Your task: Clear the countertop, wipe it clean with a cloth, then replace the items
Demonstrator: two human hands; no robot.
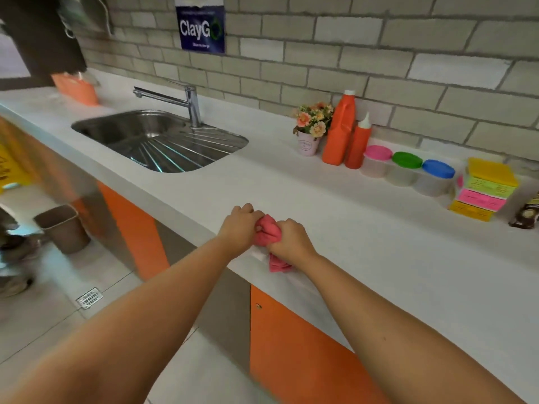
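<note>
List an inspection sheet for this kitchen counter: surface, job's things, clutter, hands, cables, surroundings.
Surface: white countertop, with a sink set in at left.
Job's things: pink cloth bunched at the front edge; flower pot, tall orange bottle, squeeze bottle, three lidded tubs and stacked boxes along the wall.
Clutter: orange container far left; dark packet at right edge.
Hands: left hand and right hand both grip the pink cloth.
Cables: nothing seen.
Surroundings: brick wall, poster, bin on the floor.
</note>
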